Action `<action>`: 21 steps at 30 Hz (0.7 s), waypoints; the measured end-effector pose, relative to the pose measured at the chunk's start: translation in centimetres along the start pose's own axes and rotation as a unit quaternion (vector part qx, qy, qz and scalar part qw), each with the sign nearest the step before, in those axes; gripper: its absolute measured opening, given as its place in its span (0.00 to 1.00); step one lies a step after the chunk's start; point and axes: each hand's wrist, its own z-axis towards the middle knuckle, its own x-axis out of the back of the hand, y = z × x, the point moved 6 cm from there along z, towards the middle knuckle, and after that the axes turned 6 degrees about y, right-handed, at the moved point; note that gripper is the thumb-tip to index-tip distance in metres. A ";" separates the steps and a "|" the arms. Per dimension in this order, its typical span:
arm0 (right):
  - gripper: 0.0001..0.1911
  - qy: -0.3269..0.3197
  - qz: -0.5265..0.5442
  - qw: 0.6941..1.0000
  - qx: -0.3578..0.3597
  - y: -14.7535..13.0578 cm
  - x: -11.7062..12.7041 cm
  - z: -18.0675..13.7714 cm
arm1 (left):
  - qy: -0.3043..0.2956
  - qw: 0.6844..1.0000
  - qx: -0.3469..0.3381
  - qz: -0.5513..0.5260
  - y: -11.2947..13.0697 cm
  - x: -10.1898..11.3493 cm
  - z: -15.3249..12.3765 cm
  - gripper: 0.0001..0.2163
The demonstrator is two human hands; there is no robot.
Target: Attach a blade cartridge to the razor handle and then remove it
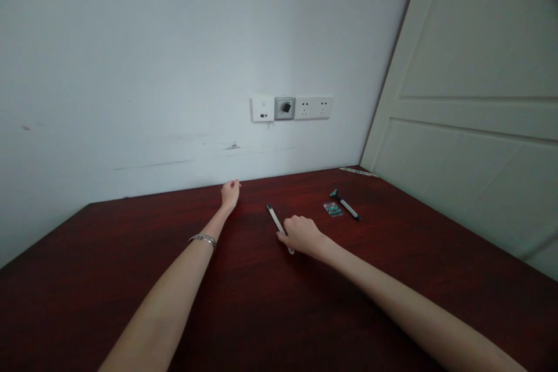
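My right hand (301, 235) rests on the dark red table (131, 279) with its fingers curled over a slim white razor handle (275, 218), whose black-tipped end points away toward the wall. My left hand (229, 194) lies far out near the back edge of the table, fingers loosely curled, with nothing seen in it. A silver bracelet (203, 238) sits on my left wrist. To the right lie a second razor (346, 205) with a green head and a small clear pack of green blade cartridges (333, 208).
A white wall stands behind the table, with a row of sockets and a switch plate (291, 108). A white door (471, 116) closes off the right side. A thin strip of paper (357, 171) lies at the table's back right corner.
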 end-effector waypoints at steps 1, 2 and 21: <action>0.22 -0.002 -0.004 1.000 -0.002 -0.1 -0.2 0.2 | -0.003 1.000 0.005 0.007 -0.7 0.1 -0.1 0.15; 0.21 -0.004 -0.008 1.000 -0.003 -0.3 -0.4 0.3 | -0.008 1.000 0.006 0.012 -1.3 0.2 -0.2 0.15; 0.20 0.063 -0.055 0.986 -0.142 15.2 3.9 -0.2 | -0.023 0.998 0.009 0.063 -1.9 0.5 -0.5 0.16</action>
